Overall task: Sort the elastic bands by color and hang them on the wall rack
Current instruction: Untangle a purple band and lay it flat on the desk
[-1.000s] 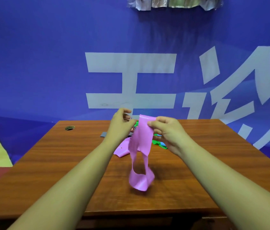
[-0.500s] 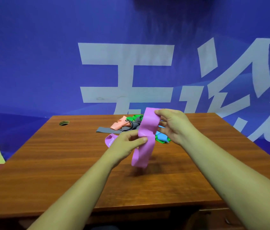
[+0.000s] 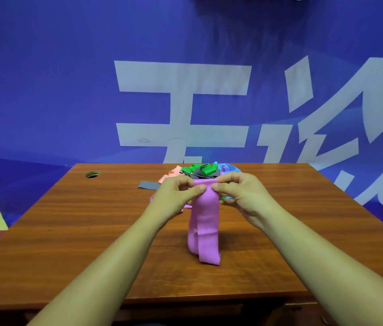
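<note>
Both hands hold one purple elastic band point(image 3: 203, 229) by its top edge above the wooden table point(image 3: 75, 231). My left hand point(image 3: 176, 196) pinches the left corner and my right hand point(image 3: 240, 196) pinches the right corner. The band hangs folded in layers, its lower end near the tabletop. Behind the hands lies a pile of bands: green point(image 3: 200, 170), grey point(image 3: 148, 185), salmon point(image 3: 173, 175), blue point(image 3: 229, 168), and another purple one partly hidden by my left hand. The wall rack shows only as a sliver at the top edge.
A blue wall with large white characters point(image 3: 183, 109) stands right behind the table. A round cable hole point(image 3: 92, 174) sits at the table's far left. Yellow and red floor shows at the left.
My left hand rose from the band's middle to its top edge, beside my right hand. The band now hangs straight down, spread flat between both hands. The camera tilted down slightly.
</note>
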